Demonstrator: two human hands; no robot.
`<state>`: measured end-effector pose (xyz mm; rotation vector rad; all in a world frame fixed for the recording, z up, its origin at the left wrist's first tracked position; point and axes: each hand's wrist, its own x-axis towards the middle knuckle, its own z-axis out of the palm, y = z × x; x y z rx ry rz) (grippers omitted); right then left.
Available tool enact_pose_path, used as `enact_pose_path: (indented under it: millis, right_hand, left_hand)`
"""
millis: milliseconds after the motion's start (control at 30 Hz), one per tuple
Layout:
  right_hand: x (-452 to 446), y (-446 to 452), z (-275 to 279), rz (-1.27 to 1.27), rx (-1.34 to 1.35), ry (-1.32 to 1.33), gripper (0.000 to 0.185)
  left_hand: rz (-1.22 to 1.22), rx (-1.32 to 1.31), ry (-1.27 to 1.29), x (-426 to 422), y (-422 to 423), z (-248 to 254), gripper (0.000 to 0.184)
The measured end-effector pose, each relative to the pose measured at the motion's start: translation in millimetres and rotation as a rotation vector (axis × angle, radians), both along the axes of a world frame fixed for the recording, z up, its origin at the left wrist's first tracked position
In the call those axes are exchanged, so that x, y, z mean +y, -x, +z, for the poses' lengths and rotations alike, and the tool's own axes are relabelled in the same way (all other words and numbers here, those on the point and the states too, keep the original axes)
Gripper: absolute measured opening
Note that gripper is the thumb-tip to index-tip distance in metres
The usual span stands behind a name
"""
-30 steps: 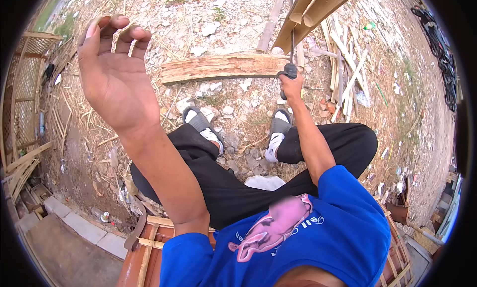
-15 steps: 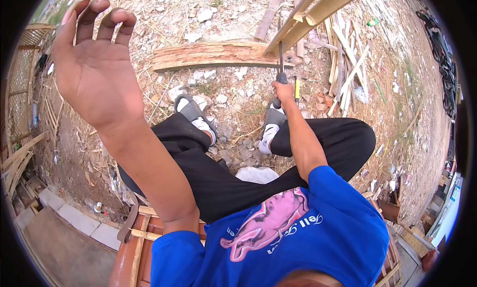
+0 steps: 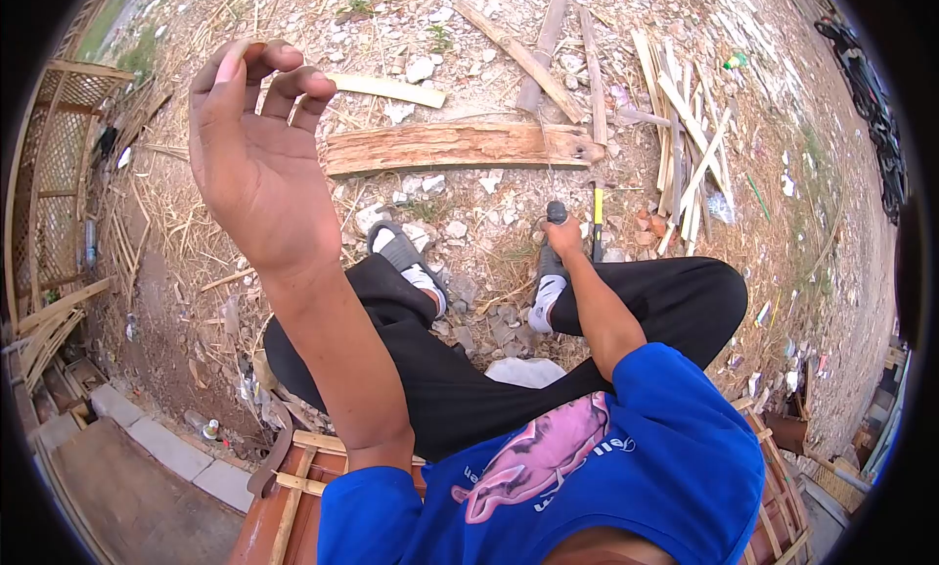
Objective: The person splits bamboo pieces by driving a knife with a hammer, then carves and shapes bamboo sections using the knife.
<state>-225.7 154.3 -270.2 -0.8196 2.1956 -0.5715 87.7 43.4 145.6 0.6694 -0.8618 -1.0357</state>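
My left hand [image 3: 266, 169] is raised at the left with its palm toward me, fingers loosely curled and apart, holding nothing. My right hand [image 3: 562, 237] grips the black handle [image 3: 557, 211] of a knife low above my right foot; its blade is hard to make out now. Beyond it a rough wooden plank [image 3: 445, 146] lies across the ground. One split bamboo strip [image 3: 391, 89] shows behind the fingers of my left hand, and another split piece [image 3: 523, 64] is slanted beyond the plank. A hammer with a yellow-and-black handle [image 3: 598, 213] is just right of my right hand.
A pile of thin split strips [image 3: 690, 125] lies at the right. Weathered slats [image 3: 594, 71] are beyond the plank. Stones and dry straw cover the ground. My sandalled feet [image 3: 406, 262] are in front of me. A lattice panel [image 3: 59, 183] stands far left.
The bamboo, earlier partly split around the blade on the plank, is now in two separate pieces beyond it. My right hand has come toward me with the knife; my left hand is lower and further right.
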Motion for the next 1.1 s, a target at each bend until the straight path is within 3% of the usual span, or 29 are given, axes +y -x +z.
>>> enact_pose_path:
  millis: [133,233,333,433,667,767,867,933,1000,1100]
  right_hand:
    - [-1,-8,1,-0.074,-0.140,0.081,0.027]
    - [-11,-17,6,-0.010,-0.018,0.308,0.029]
    - [-30,-35,39,0.023,-0.017,0.258,0.049]
    - [-36,-53,33,0.081,0.097,0.173,0.044]
    - [-8,-102,-1,0.179,0.084,-0.085,0.058]
    - [2,-107,-11,0.337,0.289,0.225,0.057]
    - [-48,-65,-26,0.310,0.350,0.488,0.056]
    - [-104,-13,-26,0.236,0.388,0.466,0.062]
    - [-154,38,-26,0.215,0.531,0.311,0.064]
    - [-207,83,-17,0.259,0.529,0.092,0.070]
  left_hand:
    - [-0.003,0.019,0.025,11,-10,6,0.026]
    - [0.013,0.077,0.011,26,-19,12,0.025]
    - [0.013,-0.060,-0.009,43,-35,8,0.024]
    - [0.068,-0.107,0.007,44,-49,9,0.023]
    - [0.139,-0.106,0.010,44,-68,8,0.024]
    - [0.109,-0.220,0.046,49,-73,7,0.027]
    - [0.096,-0.356,0.047,53,-75,3,0.030]
    - [0.147,-0.462,0.017,59,-74,-1,0.029]
    - [0.229,-0.574,-0.014,60,-69,-4,0.028]
    - [0.161,-0.455,0.000,54,-56,-7,0.024]
